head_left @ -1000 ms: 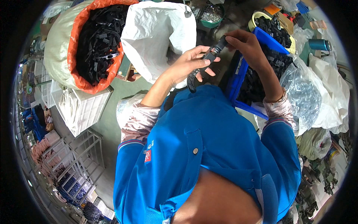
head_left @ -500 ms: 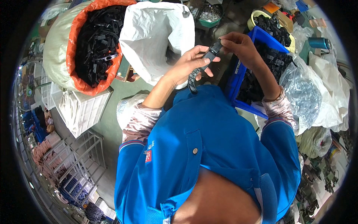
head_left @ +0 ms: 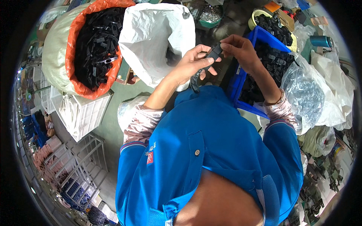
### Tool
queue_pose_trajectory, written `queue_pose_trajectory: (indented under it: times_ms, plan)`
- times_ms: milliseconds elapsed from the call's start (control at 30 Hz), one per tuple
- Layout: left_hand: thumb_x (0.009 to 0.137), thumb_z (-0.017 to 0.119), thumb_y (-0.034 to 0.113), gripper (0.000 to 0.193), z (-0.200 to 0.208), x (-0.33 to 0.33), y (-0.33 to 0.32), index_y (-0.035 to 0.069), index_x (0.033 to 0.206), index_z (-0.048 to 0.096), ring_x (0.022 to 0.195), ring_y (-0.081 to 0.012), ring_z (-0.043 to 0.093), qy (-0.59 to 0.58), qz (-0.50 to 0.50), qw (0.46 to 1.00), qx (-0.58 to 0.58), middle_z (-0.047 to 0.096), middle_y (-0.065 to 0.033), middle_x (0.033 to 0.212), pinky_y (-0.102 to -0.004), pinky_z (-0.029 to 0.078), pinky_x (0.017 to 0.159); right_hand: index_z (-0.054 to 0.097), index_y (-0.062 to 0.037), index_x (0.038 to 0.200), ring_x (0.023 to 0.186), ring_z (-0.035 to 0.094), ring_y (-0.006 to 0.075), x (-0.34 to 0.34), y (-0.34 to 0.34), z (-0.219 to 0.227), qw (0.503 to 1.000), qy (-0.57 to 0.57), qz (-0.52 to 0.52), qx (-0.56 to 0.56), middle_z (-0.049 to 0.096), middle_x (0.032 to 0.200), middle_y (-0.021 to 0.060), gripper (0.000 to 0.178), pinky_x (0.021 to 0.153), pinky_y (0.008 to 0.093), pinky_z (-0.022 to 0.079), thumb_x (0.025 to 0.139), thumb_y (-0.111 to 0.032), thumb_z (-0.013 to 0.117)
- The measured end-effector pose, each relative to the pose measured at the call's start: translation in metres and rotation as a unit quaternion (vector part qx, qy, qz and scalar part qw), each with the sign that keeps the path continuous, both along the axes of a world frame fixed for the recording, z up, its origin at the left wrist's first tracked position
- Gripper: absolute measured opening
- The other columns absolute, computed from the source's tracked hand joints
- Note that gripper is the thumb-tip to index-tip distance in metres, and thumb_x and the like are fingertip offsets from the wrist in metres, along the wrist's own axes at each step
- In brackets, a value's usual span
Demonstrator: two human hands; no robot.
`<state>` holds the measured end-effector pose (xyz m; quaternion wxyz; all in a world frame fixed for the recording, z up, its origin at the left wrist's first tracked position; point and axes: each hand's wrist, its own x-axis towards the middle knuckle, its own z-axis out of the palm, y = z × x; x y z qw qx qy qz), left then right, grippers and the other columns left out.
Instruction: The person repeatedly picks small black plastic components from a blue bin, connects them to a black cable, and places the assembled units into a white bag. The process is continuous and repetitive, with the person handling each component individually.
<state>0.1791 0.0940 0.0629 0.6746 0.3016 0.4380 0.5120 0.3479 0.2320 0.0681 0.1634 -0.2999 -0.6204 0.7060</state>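
Note:
My left hand is closed round a black plastic buckle-like part with a curved, ribbed strap hanging below my fingers. The thumb lies across the part, and several fingers show behind it. At the part's upper end my right hand is closed, thumb and forefinger pinching that end; whether a small separate piece sits there cannot be made out. Both hands are raised between a white sack, its mouth open, and a blue crate holding many black plastic parts.
To the left stands a large sack with an orange rim, full of black parts, by a white crate. A yellow basin and a green bowl of small shiny pieces are at the back. Clear plastic bags lie right.
Both hands keep their hold on the black part, which has turned slightly. My right hand has shifted slightly left and down; the surroundings have drifted a little with the view.

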Motion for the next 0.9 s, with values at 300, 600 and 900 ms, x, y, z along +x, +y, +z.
queue_pose_trajectory:
  times_ms: [300,600,900]
  plan:
    - [0.084,0.068,0.009,0.036,-0.001,0.017,0.009,0.004,0.105,0.040,0.073,-0.0093,0.061,0.327,0.104,0.937,0.057,0.065,-0.0077,0.085,-0.0233,0.052,0.053,0.061,0.0021,0.098,0.084,0.059,0.0137,0.011,-0.019,-0.016,0.989,0.114,-0.027,-0.085,0.059,0.098,0.0064,0.016,0.081,0.0265,0.046,0.082,0.000,0.059]
    - [0.082,0.069,0.010,0.020,-0.003,0.011,0.003,0.004,0.073,0.052,0.057,-0.0051,0.053,0.362,0.137,0.917,0.101,0.059,-0.0031,0.062,-0.0223,0.041,0.051,0.064,0.0010,0.100,0.077,0.062,0.0139,0.031,0.061,-0.006,0.989,-0.029,-0.010,0.143,0.064,0.087,0.0045,0.017,0.070,0.0255,0.050,0.087,-0.005,0.055]
    - [0.085,0.068,0.013,0.029,-0.013,0.013,-0.017,0.006,0.068,0.045,0.054,-0.0047,0.046,0.279,0.225,0.928,0.101,0.051,0.0016,0.065,-0.0207,0.035,0.048,0.065,-0.0124,0.106,0.098,0.063,0.0335,0.074,0.253,-0.046,0.726,-0.506,-0.193,0.423,0.066,0.105,0.0173,0.034,0.083,0.0407,0.050,0.079,-0.033,0.062]
